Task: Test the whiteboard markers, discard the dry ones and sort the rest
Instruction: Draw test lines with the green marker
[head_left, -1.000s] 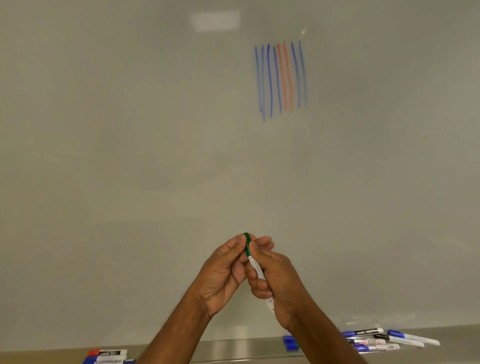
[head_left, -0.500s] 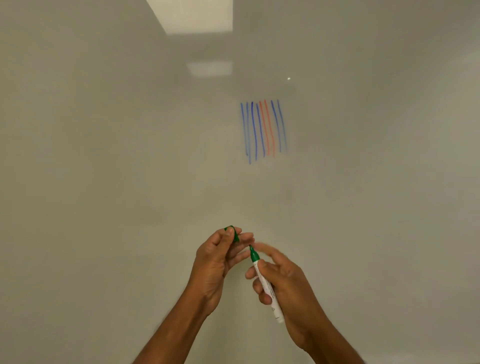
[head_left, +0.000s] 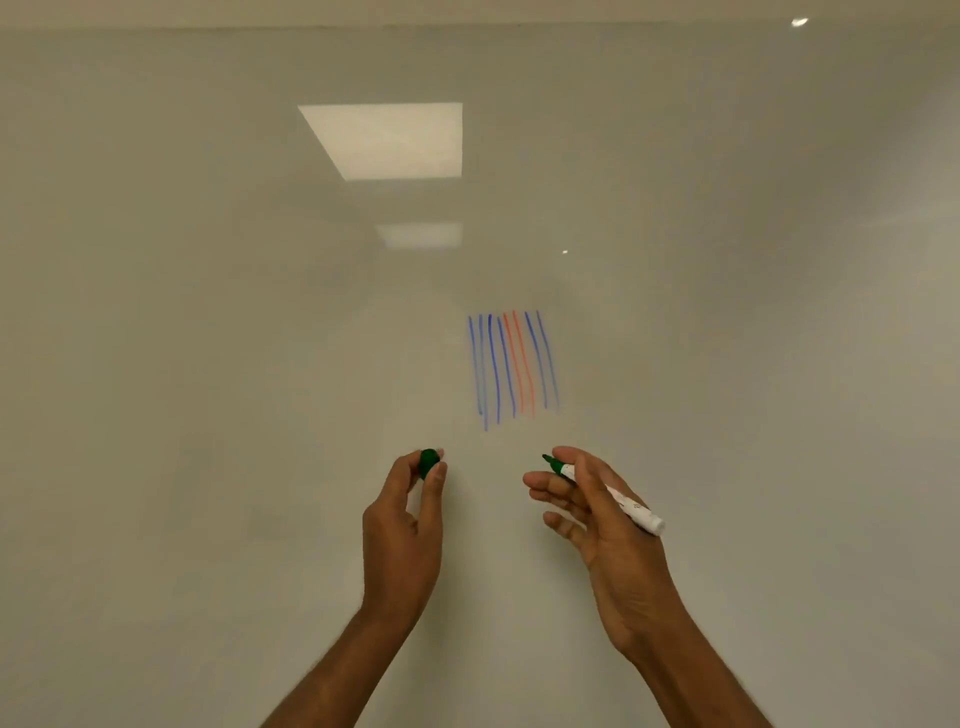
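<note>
My right hand (head_left: 597, 514) holds an uncapped green marker (head_left: 623, 501) with a white barrel, its green tip pointing up and left toward the whiteboard (head_left: 208, 364). My left hand (head_left: 405, 525) pinches the marker's green cap (head_left: 429, 462) between thumb and fingertips. The two hands are apart, below a cluster of vertical test strokes (head_left: 511, 366), several blue and two red, drawn on the board. The marker tip is clear of the board surface, below and right of the strokes' lower ends.
The glossy whiteboard fills the view and reflects a ceiling light panel (head_left: 389, 140). Its top edge (head_left: 467, 26) runs along the top of the frame. The tray with the other markers is out of view.
The cap came off the green marker. My hands have separated, left with the cap, right with the marker. My view tilted up, so the tray left the frame and the strokes sit lower.
</note>
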